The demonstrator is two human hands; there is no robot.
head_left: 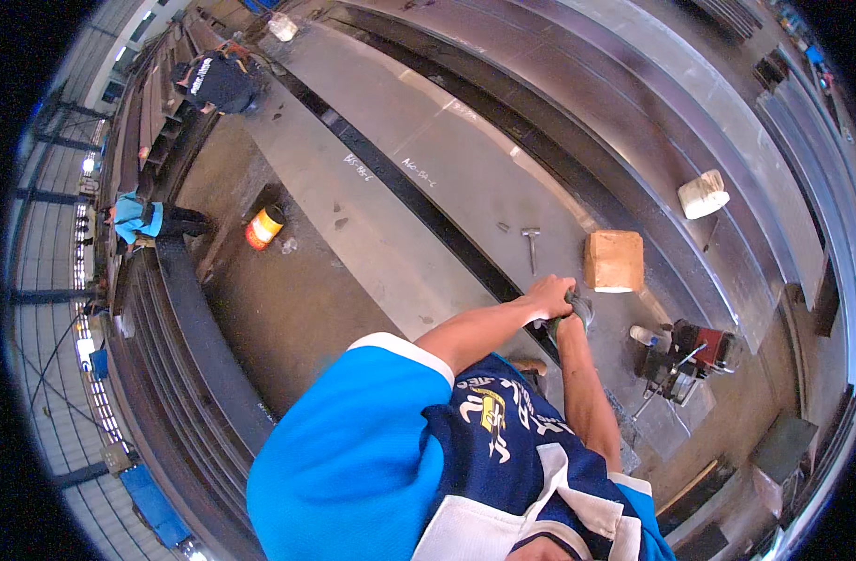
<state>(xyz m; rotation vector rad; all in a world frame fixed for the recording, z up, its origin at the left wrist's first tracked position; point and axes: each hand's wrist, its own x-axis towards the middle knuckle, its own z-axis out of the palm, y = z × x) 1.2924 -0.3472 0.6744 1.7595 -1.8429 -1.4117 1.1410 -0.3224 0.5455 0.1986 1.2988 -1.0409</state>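
Both my hands meet over the near end of a long grey steel plate (447, 140). My left hand (549, 295) is closed at a small dark grey-green thing (582, 307), which looks soft like a cloth or glove; its kind is unclear. From the other side my right hand (570, 323) is closed against the same thing, its fingers partly hidden. A hammer (532, 247) lies on the plate just beyond my hands. To the right of it stands a brown cardboard box (614, 262).
A red and black machine (699, 351) with cables stands at right, beside a small white bottle (644, 335). A white container (704, 194) sits farther off. At left are a yellow and red bucket (264, 227), stacked steel beams (180, 318) and two co-workers, one in blue (138, 218), one in black (221, 82).
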